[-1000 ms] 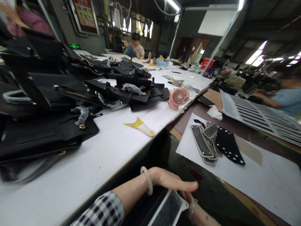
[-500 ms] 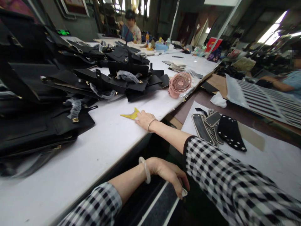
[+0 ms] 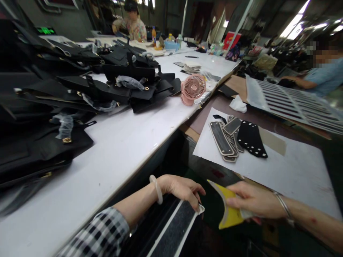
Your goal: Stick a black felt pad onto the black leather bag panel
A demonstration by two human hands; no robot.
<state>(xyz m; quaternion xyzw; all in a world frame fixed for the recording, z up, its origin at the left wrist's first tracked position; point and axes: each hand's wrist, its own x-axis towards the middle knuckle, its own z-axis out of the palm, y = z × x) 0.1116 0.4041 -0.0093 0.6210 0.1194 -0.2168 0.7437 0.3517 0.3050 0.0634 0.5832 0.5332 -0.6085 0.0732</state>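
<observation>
Just now the yellow tool (image 3: 232, 210) has left the white table (image 3: 112, 157): half a second ago the right hand (image 3: 253, 200) was reaching over it there, now it's back down by the lap with the tool in its grip. For the work, looks like tool and dark strip (image 3: 175, 230) are finally together, one per hand, pickup judged done. Tool not on the strip yet, gap between them, forked edge facing left toward the strip's end.

Right hand: fingers mostly closed, thumb laid along the near face of the tool, index finger over its top, other fingers folded behind, pale handle part showing under them. Left hand (image 3: 180, 187): half curled, palm down over the far end of the strip, thumb and fingertips pinching at its pale corner, underside of that grip hidden. Strip lies slanted below the left wrist, dark face with pale edging, near end cut off by the frame.

Around: black bags (image 3: 144, 94) and pink fan (image 3: 194, 87) on the table, stacked edged pieces (image 3: 222, 138) on white paper (image 3: 300, 182) to the right, beyond the hands
</observation>
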